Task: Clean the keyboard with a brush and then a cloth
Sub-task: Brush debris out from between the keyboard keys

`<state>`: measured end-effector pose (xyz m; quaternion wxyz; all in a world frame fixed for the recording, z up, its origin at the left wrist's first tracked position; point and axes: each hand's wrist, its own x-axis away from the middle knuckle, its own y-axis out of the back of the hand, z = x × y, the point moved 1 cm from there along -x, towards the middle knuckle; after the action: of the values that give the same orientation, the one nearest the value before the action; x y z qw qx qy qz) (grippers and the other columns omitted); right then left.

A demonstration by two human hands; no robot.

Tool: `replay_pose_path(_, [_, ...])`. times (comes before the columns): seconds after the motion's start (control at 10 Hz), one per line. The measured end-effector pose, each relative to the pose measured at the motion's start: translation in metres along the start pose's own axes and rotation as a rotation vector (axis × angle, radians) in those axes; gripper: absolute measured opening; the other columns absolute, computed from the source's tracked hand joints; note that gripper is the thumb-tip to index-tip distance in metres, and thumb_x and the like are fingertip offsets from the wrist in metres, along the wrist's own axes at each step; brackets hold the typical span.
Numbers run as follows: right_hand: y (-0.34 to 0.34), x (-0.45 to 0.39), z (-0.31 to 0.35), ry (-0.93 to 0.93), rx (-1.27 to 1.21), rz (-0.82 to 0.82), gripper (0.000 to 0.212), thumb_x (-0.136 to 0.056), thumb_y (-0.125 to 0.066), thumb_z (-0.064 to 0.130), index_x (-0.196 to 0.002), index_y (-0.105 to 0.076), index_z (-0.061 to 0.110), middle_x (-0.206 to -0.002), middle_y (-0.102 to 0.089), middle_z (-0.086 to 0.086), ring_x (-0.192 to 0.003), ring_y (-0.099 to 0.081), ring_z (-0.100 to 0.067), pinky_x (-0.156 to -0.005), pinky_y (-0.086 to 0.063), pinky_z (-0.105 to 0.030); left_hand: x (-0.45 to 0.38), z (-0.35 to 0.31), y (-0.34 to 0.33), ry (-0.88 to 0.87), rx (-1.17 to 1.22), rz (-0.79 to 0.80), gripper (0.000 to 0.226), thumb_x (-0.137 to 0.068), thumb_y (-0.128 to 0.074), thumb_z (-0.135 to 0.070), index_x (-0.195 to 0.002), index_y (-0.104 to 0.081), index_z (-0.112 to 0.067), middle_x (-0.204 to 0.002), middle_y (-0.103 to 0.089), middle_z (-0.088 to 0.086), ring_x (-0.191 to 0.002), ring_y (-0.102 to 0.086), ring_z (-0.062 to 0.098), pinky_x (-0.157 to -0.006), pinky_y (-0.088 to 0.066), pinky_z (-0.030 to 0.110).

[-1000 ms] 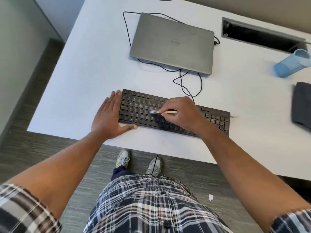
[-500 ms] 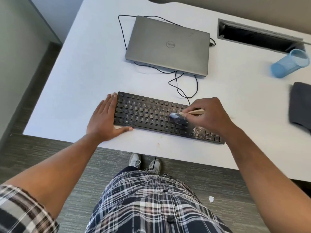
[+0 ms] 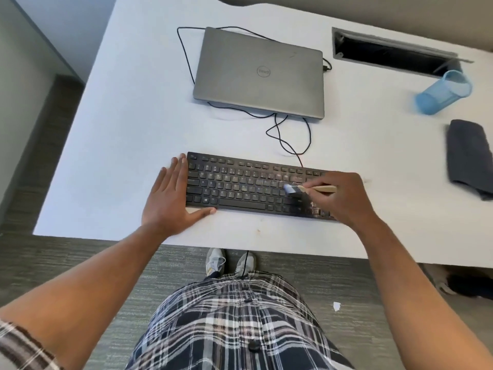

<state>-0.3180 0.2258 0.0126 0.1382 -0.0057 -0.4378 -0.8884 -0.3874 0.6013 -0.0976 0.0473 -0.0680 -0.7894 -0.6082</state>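
1. The keyboard (image 3: 256, 188) lies near the front edge of the white desk (image 3: 133, 129), its long axis running left to right across my body, the right end sitting a little nearer to me than the left.
2. My left hand (image 3: 170, 204) lies flat and relaxed, fingers straight, against the keyboard's left end, thumb along its near edge. It grasps nothing; I judge it serves as a brace.
3. My right hand (image 3: 344, 198) is closed around the wooden handle of the brush (image 3: 306, 189). The handle points right, the bristles point left and rest on the keys of the right-hand part of the main block.
4. Governing relation: the brush lies roughly parallel to the keyboard's long axis, so strokes travel along the rows. Pale debris shows on the keys beside and under my right hand, so in my judgement the unfinished ground lies to the right, at that end.
5. The cloth (image 3: 469, 158), dark and folded, lies far right on the desk, well apart from the keyboard, with a tipped blue cup (image 3: 442, 93) beyond it. My right hand is plainly the nearer one to it.
6. Stage, by my reckoning: brushing is in hand; the cloth stage is not begun.
7. Risk noted: the keyboard cable (image 3: 290, 145) loops off the far edge towards the closed laptop (image 3: 260, 73); a hard push rightward could drag it.
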Motion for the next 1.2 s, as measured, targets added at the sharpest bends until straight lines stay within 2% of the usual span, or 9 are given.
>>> replay_pose_path(0.2, [-0.017,-0.004,0.030,-0.133,-0.256,-0.168,0.015,-0.083,-0.084,0.015,-0.091,-0.084,0.027,-0.085,-0.078,0.019,-0.076,-0.072,-0.001,-0.067,-0.056,-0.019,-0.001,0.001,0.000,-0.001,0.000,0.008,0.136,-0.076,-0.025,-0.104,-0.164,0.023,-0.012,-0.176,0.016,0.003,-0.162,0.019,0.015,-0.134,0.001,0.041])
replay_pose_path(0.3, [-0.056,-0.010,0.059,-0.114,-0.316,-0.117,0.015,-0.086,-0.081,0.017,-0.098,-0.084,0.026,-0.091,-0.078,0.018,-0.074,-0.071,0.004,-0.062,-0.051,-0.013,-0.001,0.001,-0.001,-0.009,0.000,0.004,0.136,-0.077,-0.026,-0.103,-0.165,0.021,-0.010,-0.176,0.012,0.005,-0.162,0.017,0.017,-0.134,0.000,0.042])
replay_pose_path(0.4, [-0.069,-0.012,0.057,-0.088,-0.253,-0.123,0.012,-0.085,-0.081,0.017,-0.093,-0.084,0.026,-0.086,-0.077,0.018,-0.070,-0.070,0.000,-0.057,-0.049,-0.016,-0.001,0.002,-0.001,-0.015,0.018,-0.007,0.137,-0.077,-0.030,-0.102,-0.166,0.017,-0.009,-0.177,0.006,0.008,-0.163,0.012,0.019,-0.134,-0.003,0.044])
replay_pose_path(0.6, [-0.025,0.001,0.027,-0.200,-0.111,-0.272,0.013,-0.082,-0.079,0.014,-0.089,-0.083,0.025,-0.086,-0.078,0.012,-0.077,-0.070,0.002,-0.065,-0.047,-0.006,-0.001,0.002,-0.001,-0.015,0.025,-0.016,0.137,-0.077,-0.034,-0.101,-0.167,0.014,-0.010,-0.177,0.002,0.008,-0.164,0.009,0.019,-0.134,-0.002,0.043])
replay_pose_path(0.7, [-0.026,0.003,0.037,-0.231,-0.220,-0.307,0.013,-0.082,-0.080,0.012,-0.087,-0.084,0.024,-0.081,-0.077,0.016,-0.067,-0.069,0.002,-0.059,-0.048,-0.009,-0.001,0.002,-0.001,-0.019,0.022,-0.016,0.137,-0.077,-0.035,-0.101,-0.167,0.014,-0.010,-0.177,0.001,0.008,-0.164,0.008,0.020,-0.134,-0.003,0.044])
replay_pose_path(0.8, [-0.051,0.003,0.054,-0.200,-0.190,-0.236,0.009,-0.083,-0.079,0.017,-0.087,-0.083,0.024,-0.077,-0.076,0.017,-0.055,-0.063,0.000,-0.049,-0.043,-0.013,-0.001,0.003,-0.001,-0.016,0.018,-0.017,0.137,-0.077,-0.034,-0.101,-0.167,0.012,-0.009,-0.177,-0.001,0.009,-0.164,0.006,0.020,-0.133,-0.005,0.045])
replay_pose_path(0.9, [-0.071,-0.003,0.062,-0.212,-0.159,-0.238,0.007,-0.082,-0.077,0.021,-0.082,-0.082,0.025,-0.074,-0.075,0.015,-0.054,-0.063,-0.001,-0.049,-0.044,-0.016,-0.002,0.004,-0.002,-0.011,0.022,-0.018,0.138,-0.076,-0.034,-0.102,-0.167,0.010,-0.009,-0.177,-0.003,0.009,-0.164,0.005,0.020,-0.133,-0.006,0.045])
replay_pose_path(1.1, [-0.067,-0.015,0.068,-0.130,-0.080,-0.310,0.012,-0.089,-0.073,0.020,-0.094,-0.083,0.021,-0.083,-0.078,0.012,-0.067,-0.068,0.001,-0.063,-0.054,-0.022,-0.002,0.003,-0.002,-0.010,0.031,-0.027,0.137,-0.076,-0.035,-0.101,-0.168,0.009,-0.009,-0.177,-0.003,0.008,-0.164,0.004,0.020,-0.134,-0.005,0.044])
replay_pose_path(1.2, [-0.066,-0.009,0.067,-0.115,-0.061,-0.272,0.007,-0.084,-0.076,0.019,-0.082,-0.082,0.022,-0.074,-0.075,0.016,-0.061,-0.067,-0.002,-0.054,-0.055,-0.027,-0.002,0.003,-0.002,-0.009,0.027,-0.025,0.137,-0.076,-0.035,-0.101,-0.168,0.011,-0.010,-0.177,-0.002,0.007,-0.164,0.004,0.020,-0.134,-0.006,0.044])
